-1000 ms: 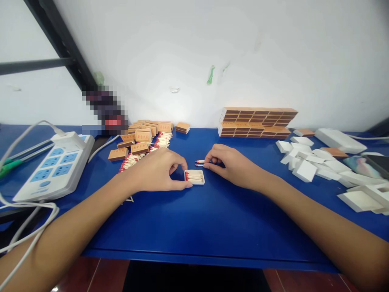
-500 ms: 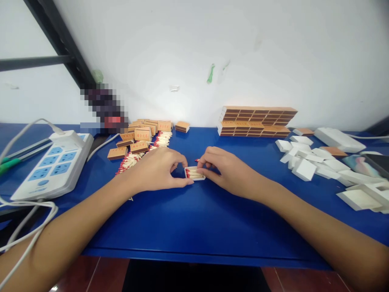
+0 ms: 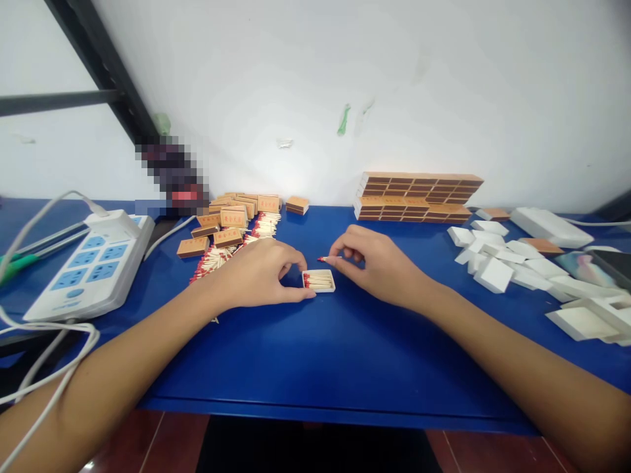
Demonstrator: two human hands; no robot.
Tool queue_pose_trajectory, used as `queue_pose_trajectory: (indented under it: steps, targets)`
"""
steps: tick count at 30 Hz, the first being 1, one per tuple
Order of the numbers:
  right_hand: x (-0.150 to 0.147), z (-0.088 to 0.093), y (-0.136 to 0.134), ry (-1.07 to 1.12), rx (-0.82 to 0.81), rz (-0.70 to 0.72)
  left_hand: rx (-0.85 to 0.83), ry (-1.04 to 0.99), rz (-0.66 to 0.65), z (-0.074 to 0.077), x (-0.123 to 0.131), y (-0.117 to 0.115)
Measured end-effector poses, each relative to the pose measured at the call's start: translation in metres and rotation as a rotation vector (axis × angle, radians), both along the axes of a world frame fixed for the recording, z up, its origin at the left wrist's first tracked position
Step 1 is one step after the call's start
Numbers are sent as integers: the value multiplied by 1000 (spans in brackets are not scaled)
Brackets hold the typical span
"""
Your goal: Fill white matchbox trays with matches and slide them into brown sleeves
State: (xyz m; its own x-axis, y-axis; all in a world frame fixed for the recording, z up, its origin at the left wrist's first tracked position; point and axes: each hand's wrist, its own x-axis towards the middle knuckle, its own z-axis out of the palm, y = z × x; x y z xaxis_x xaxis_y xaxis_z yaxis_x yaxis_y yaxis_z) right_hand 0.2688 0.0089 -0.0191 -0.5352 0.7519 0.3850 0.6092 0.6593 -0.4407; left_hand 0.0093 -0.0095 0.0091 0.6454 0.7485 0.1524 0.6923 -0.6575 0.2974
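Note:
A small white matchbox tray (image 3: 332, 289) lies on the blue table, with several red-headed matches (image 3: 318, 280) inside, heads to the left. My left hand (image 3: 263, 272) grips the tray's left end between thumb and index finger. Just behind the tray, my right hand (image 3: 372, 263) pinches a few matches (image 3: 323, 259) whose red heads point left; whether they still touch the table I cannot tell. Beyond my left hand spreads a heap of loose matches (image 3: 211, 257), partly hidden by that hand and forearm.
Orange matchboxes (image 3: 231, 217) are piled at the back left, with a single matchbox (image 3: 297, 205) beside them. Stacked matchboxes (image 3: 419, 197) stand against the wall. White empty trays (image 3: 494, 274) are scattered at right. A power strip (image 3: 93, 263) with white cables occupies the left.
My right hand has moved off the tray, back and slightly right, and has taken hold of the matches behind it. My left hand keeps its grip on the tray.

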Motion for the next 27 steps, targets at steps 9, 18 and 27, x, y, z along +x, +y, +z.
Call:
queue_pose_trajectory:
  steps: [9,18,27]
  targets:
    - [14,-7,18,-71,-64,-26,-8,10,8,2,1,-1]
    - [13,-4,16,-96,-79,-22,-3,3,14,1,1,-1]
    - [14,-10,17,-117,-87,-10,2,8,10,2,1,0]
